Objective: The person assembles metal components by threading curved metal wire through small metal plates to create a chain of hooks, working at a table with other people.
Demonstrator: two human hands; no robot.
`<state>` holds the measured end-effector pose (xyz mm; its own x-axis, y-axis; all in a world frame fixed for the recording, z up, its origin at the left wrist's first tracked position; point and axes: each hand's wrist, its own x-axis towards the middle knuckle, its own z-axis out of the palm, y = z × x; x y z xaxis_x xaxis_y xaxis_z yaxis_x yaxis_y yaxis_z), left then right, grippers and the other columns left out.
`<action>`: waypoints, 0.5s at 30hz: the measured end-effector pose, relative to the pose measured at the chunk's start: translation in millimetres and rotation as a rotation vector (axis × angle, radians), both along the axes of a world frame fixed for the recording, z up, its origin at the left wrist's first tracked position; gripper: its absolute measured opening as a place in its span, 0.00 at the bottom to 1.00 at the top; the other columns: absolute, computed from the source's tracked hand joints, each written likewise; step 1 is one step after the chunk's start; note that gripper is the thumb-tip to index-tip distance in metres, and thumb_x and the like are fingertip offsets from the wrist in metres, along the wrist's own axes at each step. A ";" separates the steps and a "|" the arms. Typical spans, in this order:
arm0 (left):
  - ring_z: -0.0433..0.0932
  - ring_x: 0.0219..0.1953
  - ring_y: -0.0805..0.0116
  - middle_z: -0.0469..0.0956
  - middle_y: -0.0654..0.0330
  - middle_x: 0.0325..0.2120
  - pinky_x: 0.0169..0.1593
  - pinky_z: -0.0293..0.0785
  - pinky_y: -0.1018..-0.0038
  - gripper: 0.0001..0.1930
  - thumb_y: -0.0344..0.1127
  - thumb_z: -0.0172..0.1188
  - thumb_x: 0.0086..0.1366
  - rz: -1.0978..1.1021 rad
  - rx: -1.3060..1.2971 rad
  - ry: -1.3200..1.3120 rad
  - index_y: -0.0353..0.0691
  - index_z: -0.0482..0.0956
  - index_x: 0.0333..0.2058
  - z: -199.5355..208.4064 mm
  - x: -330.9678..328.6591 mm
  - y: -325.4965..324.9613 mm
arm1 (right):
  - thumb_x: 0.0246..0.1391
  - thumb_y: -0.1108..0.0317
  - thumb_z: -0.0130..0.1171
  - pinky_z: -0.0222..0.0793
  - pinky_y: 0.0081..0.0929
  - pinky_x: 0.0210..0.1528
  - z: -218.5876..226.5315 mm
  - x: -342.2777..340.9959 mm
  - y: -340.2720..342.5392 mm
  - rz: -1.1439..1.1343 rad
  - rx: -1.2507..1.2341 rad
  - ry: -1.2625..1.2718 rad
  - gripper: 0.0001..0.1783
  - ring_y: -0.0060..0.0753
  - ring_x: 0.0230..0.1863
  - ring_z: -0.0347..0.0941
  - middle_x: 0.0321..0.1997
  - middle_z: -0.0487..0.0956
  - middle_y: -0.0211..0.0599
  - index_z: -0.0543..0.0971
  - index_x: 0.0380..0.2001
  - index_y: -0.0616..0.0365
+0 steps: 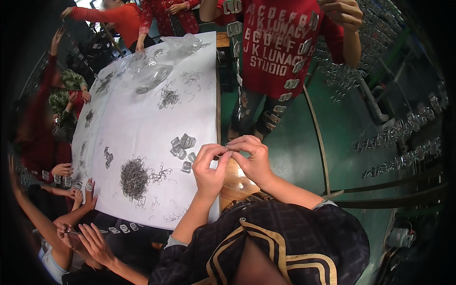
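White table (142, 123) bears wire hooks (134, 178); left hand (209, 172) and right hand (253, 159) pinch narrowly, contents unclear: likely fine fitting, next needing steadiness

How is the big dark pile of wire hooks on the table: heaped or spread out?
Mostly heaped: the wire hooks overlap in a dense mound on the white table, with loose ones scattered around it.

Small dark piece (227, 144), mostly hidden, shape unclear, pinched between fingers (223, 163), by the white table (142, 126)
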<state>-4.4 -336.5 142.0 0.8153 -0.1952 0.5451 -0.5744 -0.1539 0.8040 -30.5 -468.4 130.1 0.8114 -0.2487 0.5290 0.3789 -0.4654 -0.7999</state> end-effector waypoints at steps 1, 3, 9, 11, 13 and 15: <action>0.76 0.30 0.67 0.76 0.56 0.29 0.32 0.72 0.76 0.04 0.24 0.63 0.53 0.002 -0.012 0.024 0.33 0.78 0.29 -2.2 -1.2 4.0 | 0.38 0.76 0.64 0.63 0.32 0.46 -0.8 -0.5 3.8 0.011 -0.012 0.000 0.07 0.35 0.37 0.74 0.31 0.80 0.32 0.83 0.26 0.56; 0.75 0.29 0.68 0.76 0.56 0.29 0.32 0.72 0.76 0.04 0.24 0.63 0.54 0.006 -0.044 0.066 0.32 0.78 0.29 -4.4 -1.8 8.7 | 0.38 0.76 0.64 0.63 0.32 0.46 -0.3 1.0 7.8 0.034 -0.042 -0.007 0.07 0.35 0.37 0.74 0.31 0.80 0.31 0.83 0.26 0.56; 0.73 0.29 0.72 0.74 0.58 0.30 0.33 0.70 0.78 0.03 0.22 0.59 0.57 0.038 -0.026 0.097 0.32 0.74 0.31 -12.3 -11.5 6.7 | 0.39 0.76 0.64 0.63 0.34 0.47 -10.9 -2.5 8.7 0.042 -0.087 0.000 0.06 0.38 0.37 0.74 0.31 0.80 0.32 0.82 0.26 0.58; 0.73 0.29 0.70 0.73 0.57 0.30 0.34 0.70 0.77 0.03 0.23 0.58 0.58 0.021 -0.018 0.061 0.32 0.74 0.32 -12.4 -8.8 4.7 | 0.40 0.75 0.64 0.64 0.34 0.47 -10.4 -3.0 5.5 0.044 -0.100 0.017 0.05 0.39 0.37 0.74 0.31 0.80 0.33 0.82 0.25 0.59; 0.73 0.30 0.69 0.73 0.57 0.29 0.34 0.70 0.76 0.03 0.23 0.57 0.58 0.009 0.007 0.030 0.32 0.74 0.32 -12.6 -7.6 4.2 | 0.40 0.75 0.64 0.64 0.34 0.47 -11.3 -4.4 4.2 0.041 -0.096 0.029 0.05 0.39 0.37 0.74 0.31 0.80 0.33 0.82 0.25 0.59; 0.73 0.30 0.68 0.73 0.56 0.29 0.35 0.70 0.76 0.03 0.23 0.56 0.58 -0.005 0.021 0.025 0.32 0.73 0.31 -12.9 -7.2 3.0 | 0.40 0.75 0.64 0.64 0.34 0.47 -11.8 -6.0 3.4 0.042 -0.073 0.037 0.05 0.39 0.37 0.74 0.31 0.80 0.34 0.82 0.26 0.59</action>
